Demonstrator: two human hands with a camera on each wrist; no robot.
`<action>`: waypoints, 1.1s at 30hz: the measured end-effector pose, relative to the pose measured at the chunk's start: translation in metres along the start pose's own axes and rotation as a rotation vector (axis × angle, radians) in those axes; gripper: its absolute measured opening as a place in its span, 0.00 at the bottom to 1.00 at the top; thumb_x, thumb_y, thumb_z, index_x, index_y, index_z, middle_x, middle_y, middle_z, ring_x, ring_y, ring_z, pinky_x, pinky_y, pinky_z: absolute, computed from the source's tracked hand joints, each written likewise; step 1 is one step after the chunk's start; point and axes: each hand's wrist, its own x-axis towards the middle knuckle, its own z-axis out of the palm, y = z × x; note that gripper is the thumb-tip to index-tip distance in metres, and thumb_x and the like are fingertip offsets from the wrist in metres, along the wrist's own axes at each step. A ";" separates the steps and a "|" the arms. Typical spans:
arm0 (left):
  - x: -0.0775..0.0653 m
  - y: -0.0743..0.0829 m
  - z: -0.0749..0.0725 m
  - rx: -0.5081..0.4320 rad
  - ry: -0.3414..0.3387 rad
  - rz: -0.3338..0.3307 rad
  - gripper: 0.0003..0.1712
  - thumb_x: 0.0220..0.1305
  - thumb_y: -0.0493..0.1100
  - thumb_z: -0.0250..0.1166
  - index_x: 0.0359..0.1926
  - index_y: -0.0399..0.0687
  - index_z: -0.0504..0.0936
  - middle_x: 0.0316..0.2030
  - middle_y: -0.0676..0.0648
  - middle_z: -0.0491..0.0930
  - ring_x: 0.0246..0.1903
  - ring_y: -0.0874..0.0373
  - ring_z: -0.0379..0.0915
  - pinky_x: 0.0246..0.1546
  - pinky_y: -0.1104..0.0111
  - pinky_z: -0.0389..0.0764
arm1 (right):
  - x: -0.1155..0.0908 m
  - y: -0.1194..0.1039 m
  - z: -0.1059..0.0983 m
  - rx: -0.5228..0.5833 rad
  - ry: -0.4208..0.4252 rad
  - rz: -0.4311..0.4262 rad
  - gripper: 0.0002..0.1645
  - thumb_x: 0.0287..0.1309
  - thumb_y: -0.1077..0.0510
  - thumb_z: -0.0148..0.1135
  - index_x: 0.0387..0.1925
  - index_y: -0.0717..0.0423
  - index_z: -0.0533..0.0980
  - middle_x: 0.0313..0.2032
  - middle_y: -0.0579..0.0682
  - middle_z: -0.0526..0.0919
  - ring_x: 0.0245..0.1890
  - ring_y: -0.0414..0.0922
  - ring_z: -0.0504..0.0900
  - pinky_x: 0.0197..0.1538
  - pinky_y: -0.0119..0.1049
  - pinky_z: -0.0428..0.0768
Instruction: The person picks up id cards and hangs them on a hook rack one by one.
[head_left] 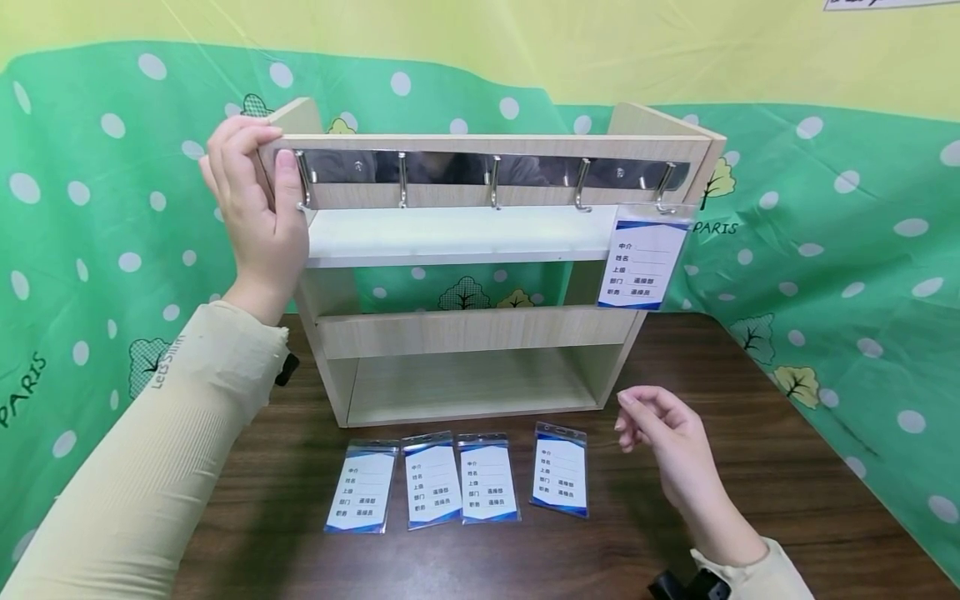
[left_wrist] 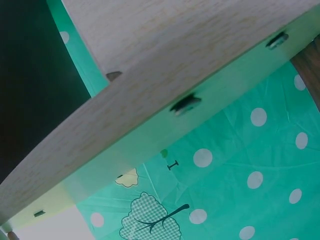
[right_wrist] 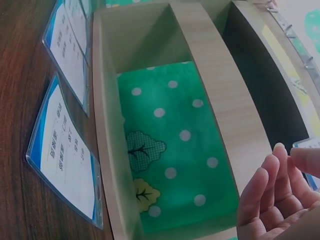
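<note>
A small wooden shelf [head_left: 480, 329] stands upright on the table, with a metal hook rail [head_left: 450, 167] across its upper front board. My left hand [head_left: 258, 200] grips the board's left end, thumb in front beside the leftmost hook. From the rightmost hook hangs a clear-sleeved badge card [head_left: 645, 262] with a blue and white print. My right hand [head_left: 671, 446] hovers over the table right of the shelf, fingers loosely curled and holding nothing. Nearest to it lies a badge card [head_left: 560, 469]; to the left lie several more, including a leftmost badge card [head_left: 362, 487].
The dark wooden table [head_left: 465, 567] carries the shelf and the loose cards. A green and yellow dotted cloth [head_left: 90, 250] hangs behind and along both sides. The other hooks, such as the middle hook [head_left: 495, 182], hold no card.
</note>
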 end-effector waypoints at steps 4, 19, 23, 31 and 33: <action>0.000 0.001 0.000 -0.001 0.004 0.000 0.20 0.67 0.44 0.49 0.50 0.31 0.72 0.55 0.40 0.73 0.61 0.61 0.61 0.66 0.68 0.51 | 0.000 0.002 0.003 -0.017 -0.009 0.007 0.05 0.68 0.60 0.57 0.37 0.50 0.79 0.23 0.45 0.80 0.20 0.42 0.79 0.27 0.32 0.80; 0.000 0.000 0.001 0.004 0.006 -0.010 0.20 0.67 0.45 0.49 0.50 0.31 0.72 0.55 0.41 0.72 0.61 0.62 0.60 0.66 0.69 0.52 | -0.002 0.011 0.012 -0.036 -0.048 0.045 0.05 0.68 0.59 0.58 0.36 0.54 0.79 0.22 0.45 0.80 0.20 0.41 0.78 0.26 0.34 0.80; -0.001 0.003 0.000 -0.002 0.003 -0.011 0.20 0.67 0.44 0.49 0.50 0.31 0.72 0.55 0.40 0.72 0.61 0.63 0.60 0.66 0.69 0.52 | -0.003 0.012 0.015 -0.036 -0.056 0.055 0.05 0.68 0.59 0.58 0.36 0.52 0.79 0.22 0.45 0.80 0.19 0.41 0.78 0.26 0.34 0.80; -0.001 0.005 0.000 0.001 0.003 -0.015 0.21 0.67 0.45 0.49 0.50 0.31 0.72 0.55 0.41 0.72 0.61 0.63 0.60 0.66 0.69 0.52 | -0.004 0.018 0.019 -0.018 -0.074 0.059 0.06 0.68 0.59 0.57 0.36 0.52 0.79 0.21 0.44 0.80 0.18 0.40 0.78 0.26 0.33 0.79; -0.001 0.004 0.000 0.002 0.003 -0.017 0.21 0.67 0.45 0.49 0.50 0.31 0.72 0.55 0.42 0.72 0.61 0.63 0.60 0.66 0.69 0.52 | -0.004 0.019 0.019 -0.008 -0.078 0.061 0.05 0.68 0.60 0.57 0.36 0.53 0.79 0.21 0.44 0.80 0.18 0.39 0.78 0.26 0.33 0.79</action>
